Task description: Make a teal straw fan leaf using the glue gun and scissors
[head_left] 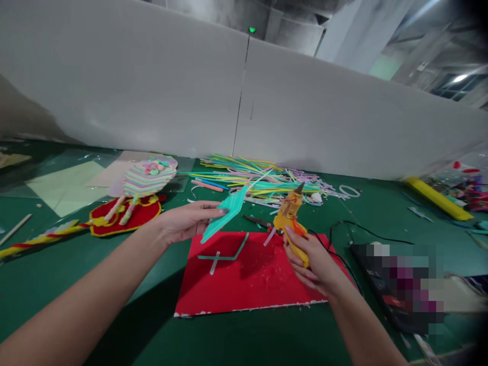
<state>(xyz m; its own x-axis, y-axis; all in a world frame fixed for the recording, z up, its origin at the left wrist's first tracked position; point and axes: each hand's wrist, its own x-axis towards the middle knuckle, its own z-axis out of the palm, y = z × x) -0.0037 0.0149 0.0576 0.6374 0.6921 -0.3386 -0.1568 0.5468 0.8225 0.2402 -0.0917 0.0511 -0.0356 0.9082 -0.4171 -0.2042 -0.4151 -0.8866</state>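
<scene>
Down close, a red board [251, 295] with a rough white edge lies on the green table [305, 338]. On it rest a bent teal strip [217, 257] and a short pale strip [214, 265] that cross each other. Above the board's far left corner, the left hand [190, 219] pinches a flat teal piece [224, 216], with the thumb on top. The right hand [310, 259] is wrapped around a yellow glue gun [290, 208], over the board's right side, and its dark tip points up. The gun and the teal piece are apart. A black flat thing [369, 274], partly blurred, sits to the right. Scissors [257, 221] lie just past the board. To the left, a striped craft [150, 178] with two legs lies partly over a red shape [147, 219] with yellow edges. Farther back is a messy pile of colored strips [251, 170], and a white ring [349, 191] lies beside it. Behind everything stands a pale wall [152, 86], and a small green light [252, 30] glows beyond it.
</scene>
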